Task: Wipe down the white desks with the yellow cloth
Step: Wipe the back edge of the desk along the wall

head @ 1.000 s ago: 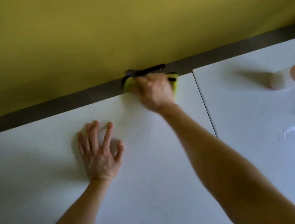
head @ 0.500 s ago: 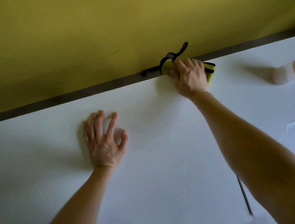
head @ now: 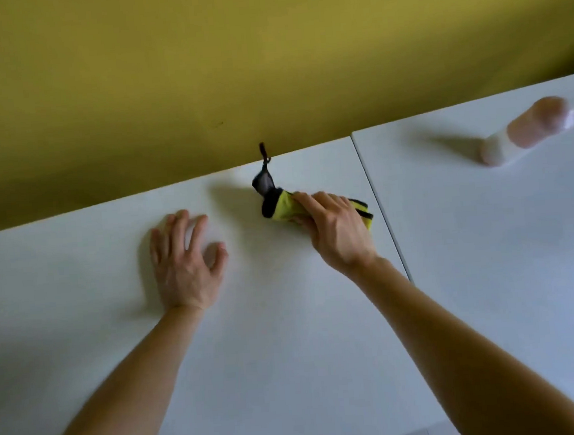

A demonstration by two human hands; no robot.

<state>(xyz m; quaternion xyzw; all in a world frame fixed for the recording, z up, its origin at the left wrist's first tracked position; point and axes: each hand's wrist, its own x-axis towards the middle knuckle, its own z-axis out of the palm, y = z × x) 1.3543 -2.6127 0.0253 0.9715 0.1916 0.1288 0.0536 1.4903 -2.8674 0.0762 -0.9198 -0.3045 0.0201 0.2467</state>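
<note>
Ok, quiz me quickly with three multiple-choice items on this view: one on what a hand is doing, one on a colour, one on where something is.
1. What is the left hand doing?
A. Resting flat on the left desk, fingers spread
B. Gripping a pen
C. Hanging off the edge

2. What colour is the wall behind the desks?
A. White
B. Mustard yellow
C. Blue

3. Where is the bottle?
A. On the floor
B. On a chair
C. On the right desk, beyond the seam

Answers:
1 A: its palm and straight fingers lie on the white top.
2 B: the whole surface above the desks' far edge is yellow.
3 C: it is to the right of the seam, apart from the right hand, which grips the yellow cloth.
</note>
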